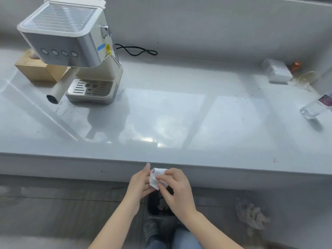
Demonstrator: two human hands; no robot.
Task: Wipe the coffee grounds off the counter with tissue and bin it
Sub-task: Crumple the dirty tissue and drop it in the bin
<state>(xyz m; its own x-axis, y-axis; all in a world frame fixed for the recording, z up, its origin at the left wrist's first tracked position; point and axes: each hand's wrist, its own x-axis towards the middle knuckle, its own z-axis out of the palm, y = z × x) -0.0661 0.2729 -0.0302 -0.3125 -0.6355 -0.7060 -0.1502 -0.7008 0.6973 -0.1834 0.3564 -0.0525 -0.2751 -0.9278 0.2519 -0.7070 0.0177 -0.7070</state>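
Observation:
A folded white tissue (156, 177) is held just below the front edge of the glossy grey counter (179, 123). My right hand (175, 187) pinches it with curled fingers. My left hand (140, 184) lies flat against its left side, fingers straight. Directly beneath both hands a dark bin (158, 203) stands on the floor with crumpled paper inside. A few dark coffee specks (242, 120) dot the counter on the right.
An espresso machine (71, 49) with its portafilter handle (57, 90) stands at the back left beside a cardboard box (37, 69). A white box (277, 72), clear bottle (316, 106) and black cable (138, 51) lie further right. A rag (251, 214) lies on the floor.

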